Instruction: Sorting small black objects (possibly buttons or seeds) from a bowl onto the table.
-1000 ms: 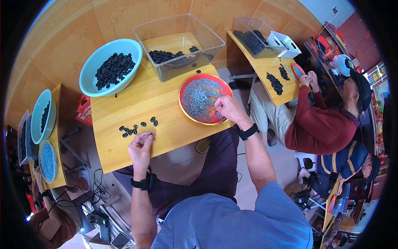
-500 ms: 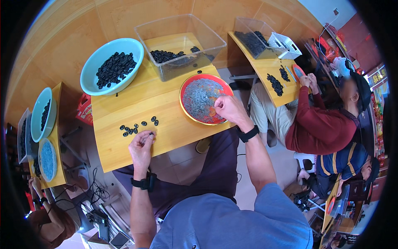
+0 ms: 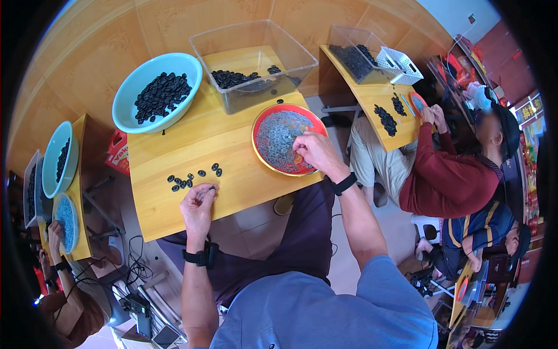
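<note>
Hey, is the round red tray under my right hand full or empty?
Partly filled: small grey pieces cover much of the red tray, but an orange-red patch shows beside the right hand.

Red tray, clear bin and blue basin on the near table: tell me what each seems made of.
Red tray: coated metal or plastic; the smooth, gold-edged rim leaves it open.
Clear bin: probably rigid plastic, glossy, with see-through walls.
Blue basin: likely plastic, smooth, opaque and evenly coloured.
</note>
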`<state>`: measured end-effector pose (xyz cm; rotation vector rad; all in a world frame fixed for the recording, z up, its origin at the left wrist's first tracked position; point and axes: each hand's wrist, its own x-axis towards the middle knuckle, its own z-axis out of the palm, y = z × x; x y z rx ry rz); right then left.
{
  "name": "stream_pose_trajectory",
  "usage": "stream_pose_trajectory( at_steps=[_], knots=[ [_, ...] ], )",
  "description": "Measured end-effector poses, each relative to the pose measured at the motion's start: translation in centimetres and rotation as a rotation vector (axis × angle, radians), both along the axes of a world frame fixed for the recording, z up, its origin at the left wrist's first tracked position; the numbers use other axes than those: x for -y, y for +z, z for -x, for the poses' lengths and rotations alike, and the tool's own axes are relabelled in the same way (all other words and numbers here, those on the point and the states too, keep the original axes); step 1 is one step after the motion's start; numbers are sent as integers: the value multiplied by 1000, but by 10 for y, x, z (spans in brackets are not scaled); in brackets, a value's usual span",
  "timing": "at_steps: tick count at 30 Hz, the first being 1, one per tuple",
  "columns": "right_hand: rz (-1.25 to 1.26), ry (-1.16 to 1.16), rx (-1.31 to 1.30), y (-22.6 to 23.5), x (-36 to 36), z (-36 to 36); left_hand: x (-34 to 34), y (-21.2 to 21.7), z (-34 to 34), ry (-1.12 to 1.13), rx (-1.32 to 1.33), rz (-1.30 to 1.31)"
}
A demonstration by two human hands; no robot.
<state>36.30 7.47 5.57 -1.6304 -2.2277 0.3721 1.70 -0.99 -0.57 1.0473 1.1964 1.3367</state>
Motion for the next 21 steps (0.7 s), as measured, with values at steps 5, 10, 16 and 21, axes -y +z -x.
stream_pose_trajectory(
  at_steps=[5, 10, 16, 21],
  knots=[
    [24, -25, 46, -4, -3, -2, 0, 0, -2, -7, 14, 2],
    [94, -79, 102, 3, -2, 1, 0, 0, -1, -1, -7, -4],
    [95, -96, 111, 3, -3, 5, 0, 1, -2, 0, -14, -5],
    [44, -68, 122, -6, -7, 6, 0, -1, -1, 3, -10, 1]
  ],
)
